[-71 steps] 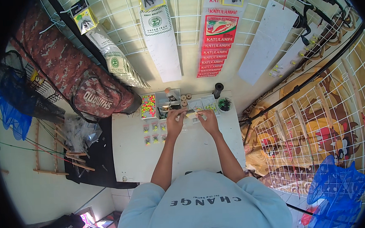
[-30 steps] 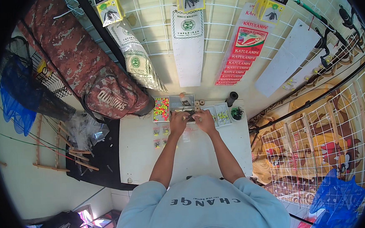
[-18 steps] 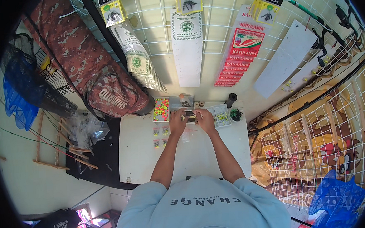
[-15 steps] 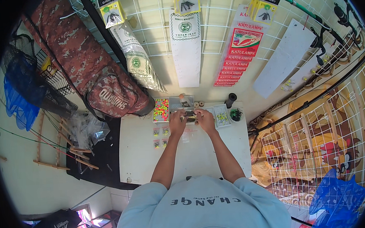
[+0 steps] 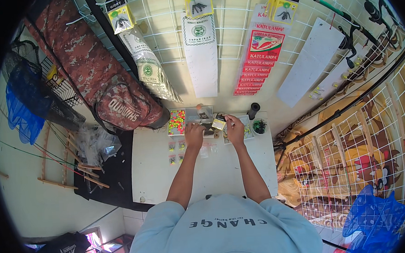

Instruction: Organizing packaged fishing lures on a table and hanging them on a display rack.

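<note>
My right hand [image 5: 234, 129] is closed on the edge of a small yellow-and-black packet [image 5: 218, 122], held tilted above the table. My left hand [image 5: 194, 135] is at the front of a white divided tray [image 5: 191, 109], its fingers curled downward; what they hold, if anything, is hidden. A small bottle with an orange cap [image 5: 202, 112] leans in that tray. Bright beads in several colours [image 5: 177, 122] fill the compartment left of my left hand. Partly behind my right hand is a white box with small yellow-green pieces [image 5: 246, 129].
Small filled bags [image 5: 171, 147] and clear plastic bags [image 5: 206, 150] lie on the white table [image 5: 205, 179]. A black cylinder [image 5: 254, 108] and a tub of dark green bits [image 5: 259, 126] stand at the right. Hanging packets [image 5: 265, 48] and a camouflage rod bag [image 5: 117, 94] are beyond.
Both hands held the packet between them before. Now my left hand has let go and moved slightly left and down, while my right hand keeps the packet, turned and shifted right.
</note>
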The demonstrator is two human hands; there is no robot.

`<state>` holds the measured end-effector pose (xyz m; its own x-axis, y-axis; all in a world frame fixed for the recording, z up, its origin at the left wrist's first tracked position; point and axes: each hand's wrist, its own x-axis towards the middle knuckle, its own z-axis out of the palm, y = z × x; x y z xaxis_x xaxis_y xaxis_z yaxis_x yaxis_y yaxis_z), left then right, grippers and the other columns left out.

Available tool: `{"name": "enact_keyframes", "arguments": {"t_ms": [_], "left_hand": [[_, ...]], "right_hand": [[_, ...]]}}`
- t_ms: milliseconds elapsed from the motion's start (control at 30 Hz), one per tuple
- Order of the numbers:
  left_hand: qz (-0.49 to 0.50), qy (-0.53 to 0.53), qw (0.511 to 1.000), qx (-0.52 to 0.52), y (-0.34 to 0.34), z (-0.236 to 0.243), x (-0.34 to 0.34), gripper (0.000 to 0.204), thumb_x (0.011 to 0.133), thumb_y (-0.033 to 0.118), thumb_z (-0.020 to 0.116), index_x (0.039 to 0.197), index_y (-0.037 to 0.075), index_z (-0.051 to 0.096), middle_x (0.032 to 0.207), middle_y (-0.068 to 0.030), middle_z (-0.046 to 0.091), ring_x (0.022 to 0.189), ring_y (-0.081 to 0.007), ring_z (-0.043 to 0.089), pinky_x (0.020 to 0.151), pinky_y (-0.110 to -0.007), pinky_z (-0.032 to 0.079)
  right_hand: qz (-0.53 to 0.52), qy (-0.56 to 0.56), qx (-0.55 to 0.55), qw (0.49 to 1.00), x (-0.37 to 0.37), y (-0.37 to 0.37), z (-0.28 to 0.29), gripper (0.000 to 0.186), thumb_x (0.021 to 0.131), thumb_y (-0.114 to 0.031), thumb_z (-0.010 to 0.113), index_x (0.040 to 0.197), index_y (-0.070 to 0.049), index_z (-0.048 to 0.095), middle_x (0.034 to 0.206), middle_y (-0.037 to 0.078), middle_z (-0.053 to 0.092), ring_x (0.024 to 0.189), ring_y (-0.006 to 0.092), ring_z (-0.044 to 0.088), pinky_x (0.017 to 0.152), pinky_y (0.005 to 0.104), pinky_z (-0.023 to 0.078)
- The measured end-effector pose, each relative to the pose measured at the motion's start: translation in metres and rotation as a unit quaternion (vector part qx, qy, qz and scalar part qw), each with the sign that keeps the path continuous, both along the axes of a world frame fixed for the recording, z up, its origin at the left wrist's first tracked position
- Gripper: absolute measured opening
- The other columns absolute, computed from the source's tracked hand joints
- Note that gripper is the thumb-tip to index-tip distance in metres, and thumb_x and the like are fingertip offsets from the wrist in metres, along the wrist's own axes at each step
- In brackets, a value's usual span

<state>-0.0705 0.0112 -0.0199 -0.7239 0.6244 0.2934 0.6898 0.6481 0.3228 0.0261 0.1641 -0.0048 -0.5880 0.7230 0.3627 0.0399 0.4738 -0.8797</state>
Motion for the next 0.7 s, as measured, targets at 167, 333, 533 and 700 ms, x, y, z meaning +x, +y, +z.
{"name": "enact_keyframes", "arguments": {"t_ms": [167,333,533,700], "left_hand": [[-0.010,0.062,0.998,-0.009,0.004,0.007,-0.003,0.011,0.069,0.010,0.068,0.076,0.017,0.073,0.086,-0.0002,0.062,0.092,-0.0226,0.053,0.081,-0.036,0.045],[0.003,-0.007,1.000,0.014,0.002,0.009,0.008,0.028,0.073,0.016,0.069,0.100,0.020,0.067,0.096,-0.0022,0.060,0.103,-0.0259,0.049,0.087,-0.039,0.041],[-0.023,-0.077,0.979,0.188,0.009,0.033,0.050,0.034,0.077,0.022,0.070,0.110,0.019,0.062,0.099,-0.0025,0.060,0.105,-0.0282,0.048,0.086,-0.040,0.042],[-0.025,-0.109,0.975,0.193,0.015,0.037,0.066,0.024,0.081,0.018,0.067,0.104,0.016,0.066,0.094,-0.0030,0.062,0.092,-0.0264,0.055,0.085,-0.037,0.045]], "right_hand": [[0.021,-0.024,-0.043,0.999,0.013,0.004,0.002,0.018,0.090,-0.016,0.060,0.102,-0.005,0.068,0.089,0.010,0.067,0.076,0.0139,0.063,0.058,0.0253,0.047],[0.048,-0.017,-0.006,0.999,0.022,-0.005,0.007,0.017,0.090,-0.015,0.060,0.101,-0.004,0.067,0.091,0.010,0.067,0.078,0.0146,0.062,0.059,0.0272,0.048],[0.071,-0.017,0.060,0.995,0.041,-0.008,0.013,0.011,0.084,-0.007,0.061,0.092,-0.003,0.067,0.087,0.010,0.064,0.084,0.0270,0.058,0.078,0.0340,0.046],[0.111,-0.038,0.123,0.986,0.053,-0.010,0.021,0.011,0.083,-0.007,0.062,0.092,-0.004,0.068,0.091,0.009,0.064,0.090,0.0266,0.056,0.081,0.0357,0.045]]}}
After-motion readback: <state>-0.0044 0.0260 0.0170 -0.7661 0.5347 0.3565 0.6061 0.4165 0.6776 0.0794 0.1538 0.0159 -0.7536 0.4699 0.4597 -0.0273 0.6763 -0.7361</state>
